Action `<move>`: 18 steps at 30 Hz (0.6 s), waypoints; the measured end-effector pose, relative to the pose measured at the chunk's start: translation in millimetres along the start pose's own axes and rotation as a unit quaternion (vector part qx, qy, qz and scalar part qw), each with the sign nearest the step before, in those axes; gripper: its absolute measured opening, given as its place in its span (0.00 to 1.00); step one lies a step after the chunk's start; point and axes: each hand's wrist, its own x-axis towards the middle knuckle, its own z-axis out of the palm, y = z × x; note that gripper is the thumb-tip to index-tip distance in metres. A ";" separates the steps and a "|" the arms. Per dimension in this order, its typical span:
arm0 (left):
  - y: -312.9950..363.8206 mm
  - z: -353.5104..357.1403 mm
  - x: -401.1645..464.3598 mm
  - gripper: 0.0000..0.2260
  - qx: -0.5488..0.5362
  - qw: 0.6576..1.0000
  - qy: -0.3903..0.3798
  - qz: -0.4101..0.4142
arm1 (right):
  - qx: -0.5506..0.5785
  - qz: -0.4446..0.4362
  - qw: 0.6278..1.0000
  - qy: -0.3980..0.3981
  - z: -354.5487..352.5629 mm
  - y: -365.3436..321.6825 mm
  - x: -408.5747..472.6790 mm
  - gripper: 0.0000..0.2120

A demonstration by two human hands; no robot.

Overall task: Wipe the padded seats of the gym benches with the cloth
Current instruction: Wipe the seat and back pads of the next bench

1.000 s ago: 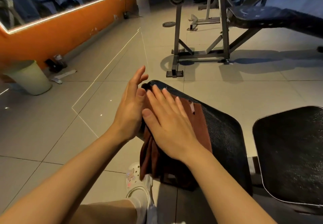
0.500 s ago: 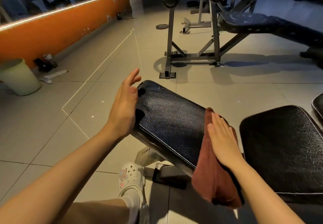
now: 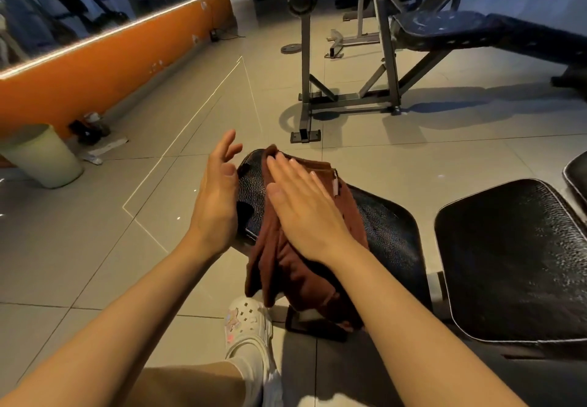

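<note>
A black padded bench seat (image 3: pixel 390 235) slopes in front of me, narrow end at the far left. A brown cloth (image 3: pixel 305 279) lies over its left part and hangs down the near side. My right hand (image 3: pixel 305 206) presses flat on the cloth with straight fingers, near the seat's narrow end. My left hand (image 3: pixel 216 197) rests against the seat's left edge, fingers relaxed and spread upward. A second black pad (image 3: pixel 521 263) lies to the right.
A grey weight bench frame (image 3: pixel 349 101) with a dark pad (image 3: pixel 460 30) stands beyond on the tiled floor. A pale bin (image 3: pixel 44 155) sits at the left by the orange wall (image 3: pixel 111 67). My white clog (image 3: pixel 247 327) is below the seat.
My right hand has swept the cloth from the seat's right end back to the left narrow end. My left hand stays at the left edge.
</note>
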 end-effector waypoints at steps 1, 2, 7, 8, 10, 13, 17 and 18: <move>0.4 0.5 -0.3 0.35 0.003 1.000 0.001 -0.004 | -0.008 0.026 1.000 0.004 -3.0 14.7 -4.1 0.25; 0.6 1.1 -0.4 0.34 0.002 1.000 0.002 -0.008 | -0.015 0.055 0.998 0.006 -6.8 30.7 -9.2 0.26; 0.3 1.4 1.5 0.33 -0.026 0.999 0.005 -0.023 | -0.026 0.129 0.991 0.000 -20.7 86.9 -42.1 0.29; 1.4 1.0 1.6 0.32 -0.029 0.999 0.004 -0.029 | -0.025 0.131 0.991 0.001 -20.1 89.7 -43.4 0.30; 3.7 1.3 0.4 0.31 -0.022 0.999 -0.001 -0.035 | -0.023 0.142 0.990 0.014 -17.1 89.4 -43.4 0.32; 4.6 0.7 -0.4 0.32 -0.013 0.999 0.001 -0.029 | -0.021 0.194 0.980 0.050 -12.6 87.6 -52.1 0.33; 4.6 -1.2 0.3 0.32 0.004 1.000 0.001 -0.025 | -0.028 0.238 0.969 0.057 -7.1 88.4 -79.4 0.32; 4.7 -1.4 0.6 0.31 0.006 1.000 0.000 -0.029 | -0.029 0.238 0.969 0.055 -8.0 91.1 -80.2 0.31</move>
